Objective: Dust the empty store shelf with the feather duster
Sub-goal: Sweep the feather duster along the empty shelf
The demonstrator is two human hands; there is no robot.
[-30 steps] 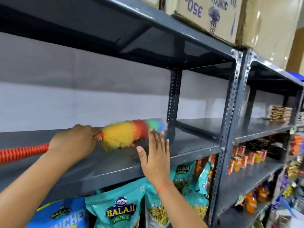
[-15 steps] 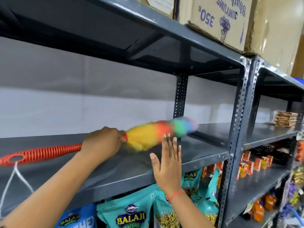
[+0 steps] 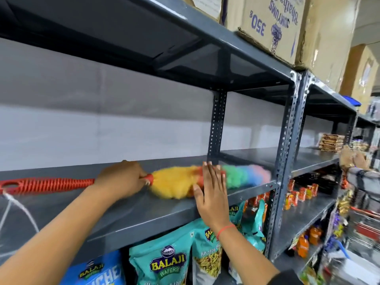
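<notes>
We see the left hand (image 3: pixel 121 179) clenched around the ribbed red plastic handle of the feather duster (image 3: pixel 205 181), whose fluffy rainbow head lies blurred on the smooth grey metal shelf (image 3: pixel 144 210) near its slotted upright (image 3: pixel 285 161). The right hand (image 3: pixel 211 194) is spread flat, fingers straight, at the shelf's front edge, overlapping the head; glossy teal snack bags (image 3: pixel 167 262) hang below

Left hand (image 3: pixel 121 178) closed in a fist, arm extended; right hand (image 3: pixel 211 194) flat, fingers straight and together
</notes>
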